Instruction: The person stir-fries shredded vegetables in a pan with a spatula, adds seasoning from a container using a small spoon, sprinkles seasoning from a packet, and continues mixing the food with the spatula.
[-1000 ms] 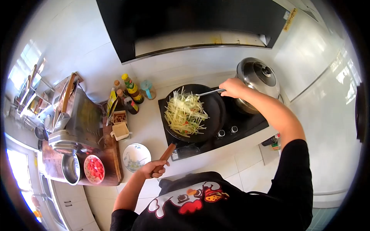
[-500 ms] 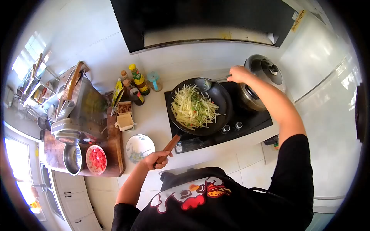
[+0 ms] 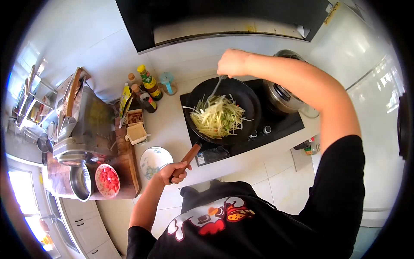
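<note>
A black wok (image 3: 248,103) with a wooden handle (image 3: 189,157) sits on the black cooktop. Pale shredded vegetable strips (image 3: 217,118), with green and a few red bits, are heaped in its left half. Below the wok, my left hand (image 3: 173,172) is wrapped round the handle. My right hand (image 3: 233,64) is closed on the upper end of a metal spatula (image 3: 217,87), over the wok's far rim. The spatula slants down into the strips, which hide its head.
A lidded pot (image 3: 282,97) stands right of the wok. Left of the cooktop are a patterned bowl (image 3: 156,160), sauce bottles (image 3: 150,84) and a small white container (image 3: 136,134). A bowl of red pieces (image 3: 108,180) and a metal bowl (image 3: 81,183) sit on the wooden board. The range hood (image 3: 224,19) overhangs the back.
My right hand has swung left over the wok, bringing the spatula from the far right side into the strips, which are pushed up in the middle. My left hand still holds the handle.
</note>
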`<state>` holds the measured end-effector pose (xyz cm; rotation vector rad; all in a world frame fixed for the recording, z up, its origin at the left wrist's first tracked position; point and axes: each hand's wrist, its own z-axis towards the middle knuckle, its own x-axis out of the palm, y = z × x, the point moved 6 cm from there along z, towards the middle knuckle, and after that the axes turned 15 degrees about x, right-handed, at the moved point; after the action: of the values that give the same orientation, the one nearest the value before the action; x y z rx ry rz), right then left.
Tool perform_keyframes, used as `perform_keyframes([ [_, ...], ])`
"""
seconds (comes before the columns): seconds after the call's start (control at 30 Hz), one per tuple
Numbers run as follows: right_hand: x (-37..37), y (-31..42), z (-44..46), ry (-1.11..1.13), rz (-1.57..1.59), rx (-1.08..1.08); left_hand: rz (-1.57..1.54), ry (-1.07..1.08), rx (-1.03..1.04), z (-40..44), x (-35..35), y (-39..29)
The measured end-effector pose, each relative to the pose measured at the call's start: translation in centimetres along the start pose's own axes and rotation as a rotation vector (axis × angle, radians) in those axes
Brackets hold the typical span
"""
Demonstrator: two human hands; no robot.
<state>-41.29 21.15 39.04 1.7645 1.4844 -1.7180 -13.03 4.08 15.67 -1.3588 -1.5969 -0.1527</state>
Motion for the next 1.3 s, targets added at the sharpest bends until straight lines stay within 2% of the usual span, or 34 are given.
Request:
perform_keyframes([
  [0.07,-0.5,1.3,-2.3,-0.098,-0.082,-0.011,-0.004,0.007,0.001,0.1,-0.2,-0.1],
  [0.13,-0.2,1.5,-4.9,-0.119,-0.035,0.067,-0.017,0.010,-0.008,0.1,-0.3,0.4],
  [0.2,-0.9,1.5,-8.1,-0.086,-0.029,0.185,0.005,0.000,0.008,0.1,-0.6,0.2],
  [0.33,-1.1,3.7,-14.0,0.021,0.203,0.411,-0.009,0.036,0.015,0.2,0.3,0.6],
  [0.47,4.5,6.7,-12.5,0.073,0.220,0.605,-0.078,0.008,0.016,0.8,1.6,2.4],
  [0.63,2.9,5.9,-10.9,-0.062,0.251,0.801,-0.091,-0.053,0.017,1.0,2.8,3.9],
  [0.73,4.4,7.9,-8.8,-0.095,0.228,0.927,-0.043,-0.058,0.055,1.2,2.9,3.4],
  [0.77,5.4,9.2,-7.8,-0.005,0.254,0.866,-0.047,-0.050,0.047,1.1,2.8,3.5],
  [0.8,4.3,10.6,-7.9,-0.011,0.278,0.826,-0.053,-0.039,0.036,1.0,2.7,3.5],
  [0.87,1.4,10.7,-9.2,0.117,0.337,0.781,-0.064,-0.040,0.024,1.1,2.8,3.5],
  [0.97,-2.7,10.3,-11.5,0.104,0.308,0.715,-0.079,-0.056,0.032,1.1,2.9,3.7],
  [1.1,-2.0,13.6,-11.1,0.205,0.370,0.673,-0.093,-0.043,0.033,1.1,2.9,4.0],
  [1.13,-0.8,14.2,-10.2,0.332,0.312,0.685,-0.087,-0.045,0.039,1.2,3.1,3.8],
  [1.2,0.9,12.1,-9.1,0.313,0.293,0.803,-0.075,-0.047,0.049,0.9,3.3,3.8],
  [1.3,-0.3,9.3,-8.7,0.209,0.282,0.860,-0.085,-0.040,0.036,1.1,3.3,3.8],
])
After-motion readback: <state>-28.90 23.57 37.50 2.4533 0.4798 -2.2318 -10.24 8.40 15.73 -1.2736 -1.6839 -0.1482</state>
